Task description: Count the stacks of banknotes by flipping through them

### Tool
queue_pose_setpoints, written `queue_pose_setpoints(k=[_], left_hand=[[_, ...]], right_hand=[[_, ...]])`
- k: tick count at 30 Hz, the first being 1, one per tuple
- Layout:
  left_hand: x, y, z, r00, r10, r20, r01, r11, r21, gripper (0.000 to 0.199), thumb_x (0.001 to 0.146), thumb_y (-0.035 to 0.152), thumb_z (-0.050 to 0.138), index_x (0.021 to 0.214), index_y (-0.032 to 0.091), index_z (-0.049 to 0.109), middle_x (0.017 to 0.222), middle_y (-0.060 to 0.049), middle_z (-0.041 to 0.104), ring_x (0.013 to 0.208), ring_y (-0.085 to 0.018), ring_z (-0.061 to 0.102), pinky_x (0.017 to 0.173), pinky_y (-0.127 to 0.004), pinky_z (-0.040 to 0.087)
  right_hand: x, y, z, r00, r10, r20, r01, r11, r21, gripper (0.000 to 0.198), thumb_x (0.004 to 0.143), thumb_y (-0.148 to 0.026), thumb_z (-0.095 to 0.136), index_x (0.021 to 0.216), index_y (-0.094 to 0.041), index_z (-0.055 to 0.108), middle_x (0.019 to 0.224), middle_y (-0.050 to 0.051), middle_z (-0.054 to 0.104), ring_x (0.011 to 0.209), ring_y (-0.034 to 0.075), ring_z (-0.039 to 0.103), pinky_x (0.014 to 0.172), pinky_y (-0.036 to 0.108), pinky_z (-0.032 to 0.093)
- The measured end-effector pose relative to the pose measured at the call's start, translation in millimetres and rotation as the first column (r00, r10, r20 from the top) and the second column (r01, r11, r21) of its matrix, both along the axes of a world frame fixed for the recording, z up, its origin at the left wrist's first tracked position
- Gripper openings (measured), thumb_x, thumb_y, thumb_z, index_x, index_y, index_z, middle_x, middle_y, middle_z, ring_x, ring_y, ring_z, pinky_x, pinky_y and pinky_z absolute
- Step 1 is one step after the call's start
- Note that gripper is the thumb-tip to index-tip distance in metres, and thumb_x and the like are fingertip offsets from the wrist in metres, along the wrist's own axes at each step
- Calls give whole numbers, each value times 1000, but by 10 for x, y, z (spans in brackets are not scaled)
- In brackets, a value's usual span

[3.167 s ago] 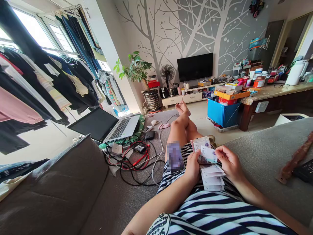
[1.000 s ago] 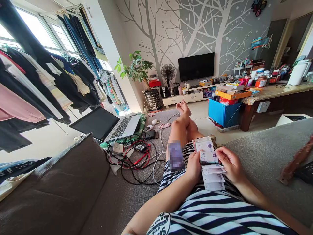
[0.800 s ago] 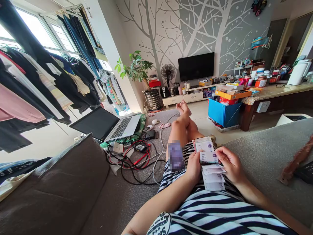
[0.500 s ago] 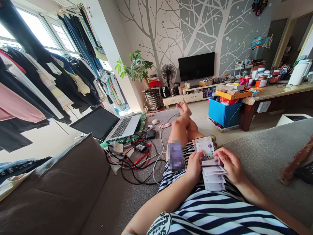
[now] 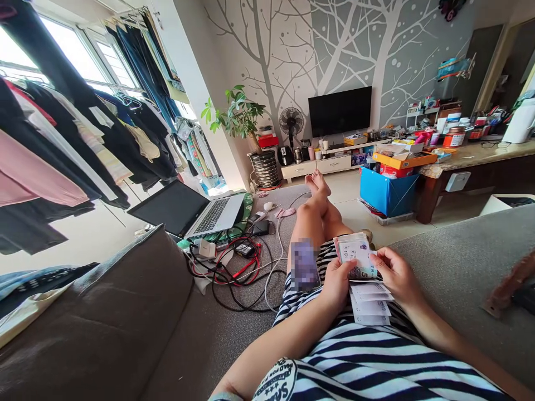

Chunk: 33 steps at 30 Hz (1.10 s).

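Observation:
Over my lap is a stack of banknotes point(image 5: 352, 249), the front one marked with a 5. My left hand point(image 5: 336, 283) grips the stack from its left side, thumb lying across the front. At the right edge, the thumb and fingers of my right hand point(image 5: 399, 277) are closed on the corner of a banknote. Below the stack, several overlapping pale paper slips point(image 5: 371, 312) hang in a staggered row against my striped clothing. A phone point(image 5: 305, 266), its screen blurred out, rests on my thigh left of my left hand.
An open laptop point(image 5: 217, 216) sits on the sofa to the left, beside tangled cables point(image 5: 238, 281). The grey cushion point(image 5: 125, 289) rises at near left. Beyond my feet stand a blue box point(image 5: 388, 192) and a cluttered table point(image 5: 472, 156).
My right hand has moved up along the stack's right edge, from its lower corner. The front banknote now lies flatter against the stack. The view has shifted slightly.

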State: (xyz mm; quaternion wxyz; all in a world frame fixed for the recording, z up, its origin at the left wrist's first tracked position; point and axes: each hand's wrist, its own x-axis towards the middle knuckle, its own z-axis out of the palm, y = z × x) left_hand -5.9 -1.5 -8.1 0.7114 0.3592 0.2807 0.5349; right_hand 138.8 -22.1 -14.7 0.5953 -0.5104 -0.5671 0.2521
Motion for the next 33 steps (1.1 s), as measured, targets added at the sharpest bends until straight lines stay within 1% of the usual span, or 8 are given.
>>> queue_pose_setpoints(k=[4,11,16,19,25,28,33], left_hand=[[8,5,-24,1000,-3,7,3,1000,10,32,61,29,79,90,15,77,82,-8,76,85,-26,69,89,-37,49],[10,-21,24,1000,23,20,-23,1000,-17,38,63,40,81,91,14,77,78,-6,74,79,-24,66,86,-37,49],[24,0,14,997,69,18,-68,997,-47,35,63,44,80,80,14,74,73,-5,71,70,-20,60,77,-32,47],[25,2,27,997,80,17,-79,995,-59,34,62,44,80,78,15,73,70,-3,69,68,-19,58,74,-31,45],[11,-21,85,997,76,-7,-76,996,-34,28,65,42,77,71,16,69,66,-1,66,65,-17,54,68,-29,43],[14,-22,83,998,64,-9,-64,998,-16,30,66,44,76,74,16,70,70,-3,69,68,-19,56,70,-30,44],[19,-24,77,998,58,-17,-58,998,5,34,67,46,74,82,15,73,79,-6,73,76,-23,63,78,-34,48]], right_hand=[[19,-1,-34,998,-24,54,24,1000,-3,45,91,-65,57,75,-23,58,62,-2,52,58,17,47,56,28,38],[40,-16,-44,1000,3,20,-4,1000,6,39,92,-58,58,74,-23,58,63,-2,52,58,17,48,56,27,38],[28,-68,0,999,33,-42,-31,999,40,37,91,-52,61,69,-23,55,60,-3,47,57,15,44,53,26,35],[15,-103,24,996,52,-72,-49,998,50,36,91,-49,63,67,-23,55,60,-4,46,57,15,43,53,26,35],[-5,-156,66,992,93,-84,-88,994,60,35,91,-47,64,68,-22,56,61,-3,48,58,15,43,54,25,35],[-10,-168,91,990,109,-90,-103,992,77,33,91,-47,64,70,-22,59,62,-3,50,59,15,44,54,25,36],[-6,-173,100,991,98,-90,-90,993,82,29,92,-46,63,77,-22,63,64,-3,53,59,15,47,54,26,38]])
